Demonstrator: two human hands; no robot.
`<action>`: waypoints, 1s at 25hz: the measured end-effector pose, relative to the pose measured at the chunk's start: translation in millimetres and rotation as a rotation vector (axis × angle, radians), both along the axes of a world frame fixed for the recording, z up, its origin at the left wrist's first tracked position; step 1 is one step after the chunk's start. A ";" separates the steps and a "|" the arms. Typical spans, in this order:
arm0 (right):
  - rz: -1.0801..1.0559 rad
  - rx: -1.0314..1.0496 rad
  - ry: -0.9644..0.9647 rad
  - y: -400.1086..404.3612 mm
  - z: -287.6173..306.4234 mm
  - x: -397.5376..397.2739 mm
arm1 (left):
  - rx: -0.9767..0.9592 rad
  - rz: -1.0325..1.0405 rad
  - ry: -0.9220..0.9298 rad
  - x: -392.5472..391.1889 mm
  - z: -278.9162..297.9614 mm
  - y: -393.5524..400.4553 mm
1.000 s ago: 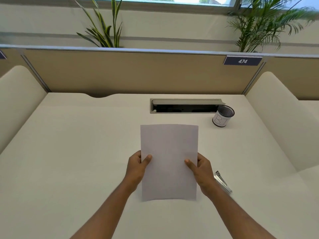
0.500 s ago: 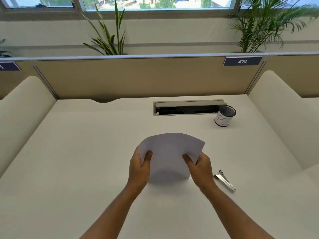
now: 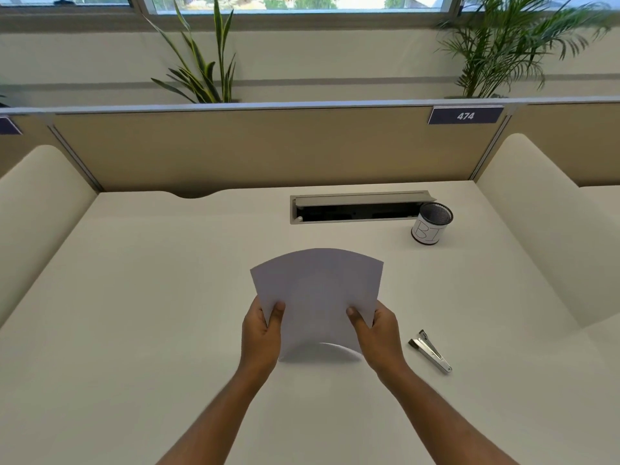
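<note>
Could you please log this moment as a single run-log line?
left hand: grips paper sheet, left side | right hand: grips sheet, right side | sheet: bowed | stapler: on desk, right of right hand

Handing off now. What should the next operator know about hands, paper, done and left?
Left hand pinches the left edge of the paper; right hand pinches its right edge.
Paper is bowed upward between them, no crease visible.
Stapler lies on the desk beside the right hand, untouched.
Done: paper in hand.
Left: likely fold or flatten it, then perhaps staple.
</note>
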State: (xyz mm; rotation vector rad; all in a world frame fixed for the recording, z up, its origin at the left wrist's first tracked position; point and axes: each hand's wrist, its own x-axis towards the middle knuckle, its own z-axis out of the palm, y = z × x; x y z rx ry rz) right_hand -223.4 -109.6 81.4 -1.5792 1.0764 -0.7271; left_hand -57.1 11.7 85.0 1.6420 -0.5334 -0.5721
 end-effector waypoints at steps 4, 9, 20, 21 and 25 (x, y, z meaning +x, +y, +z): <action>-0.003 0.050 -0.017 2.8 -2.2 -0.7 | 0.008 -0.015 -0.042 0.5 -2.2 -2.6; -0.100 -0.111 -0.148 -19.9 31.3 -4.1 | 0.087 -0.085 -0.476 25.3 26.0 -7.1; 0.206 -0.177 0.049 -52.0 35.7 -13.0 | 0.139 0.146 -0.695 46.9 24.8 8.4; 0.192 -0.106 -0.002 -50.4 32.4 -19.0 | 0.125 0.211 -0.498 53.3 14.6 17.6; 0.172 0.125 -0.099 -45.2 23.6 -26.9 | -0.039 0.035 0.230 62.1 -5.4 29.6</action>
